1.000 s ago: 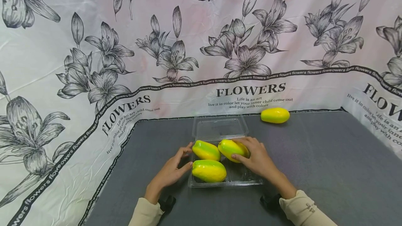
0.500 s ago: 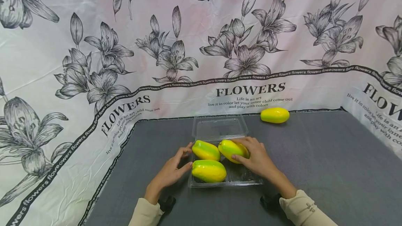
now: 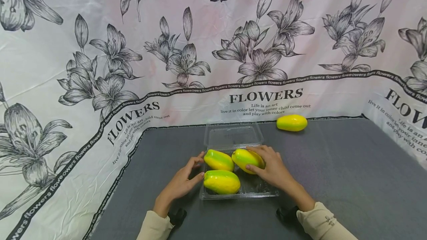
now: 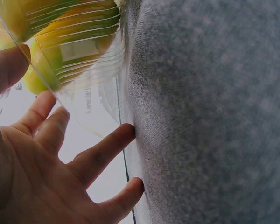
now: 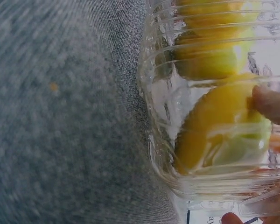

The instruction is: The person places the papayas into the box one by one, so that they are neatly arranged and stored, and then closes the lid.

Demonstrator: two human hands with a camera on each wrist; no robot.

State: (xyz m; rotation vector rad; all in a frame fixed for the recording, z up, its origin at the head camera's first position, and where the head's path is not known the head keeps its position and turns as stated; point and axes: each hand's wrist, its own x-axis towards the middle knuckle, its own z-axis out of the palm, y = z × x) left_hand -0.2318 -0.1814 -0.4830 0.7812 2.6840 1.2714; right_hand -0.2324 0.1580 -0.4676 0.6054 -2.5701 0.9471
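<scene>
A clear plastic box [image 3: 261, 192] stands on the table with three yellow-green papayas in it. One papaya [image 3: 218, 159] lies back left, another papaya [image 3: 221, 182] front left. My right hand [image 3: 275, 167] grips the third papaya [image 3: 244, 158] at the back right, thumb on its near side; in the right wrist view this papaya [image 5: 219, 123] shows through the box wall. My left hand [image 3: 181, 180] rests at the box's left side, fingers spread. In the left wrist view, my left hand [image 4: 42, 163] has its thumb at the clear rim and two lower fingertips by the table.
The box's clear lid [image 3: 233, 135] lies folded open behind it. A further papaya [image 3: 291, 123] lies at the back of the grey table [image 3: 333, 173], near the flower-printed cloth [image 3: 186, 106] that hangs behind and at both sides.
</scene>
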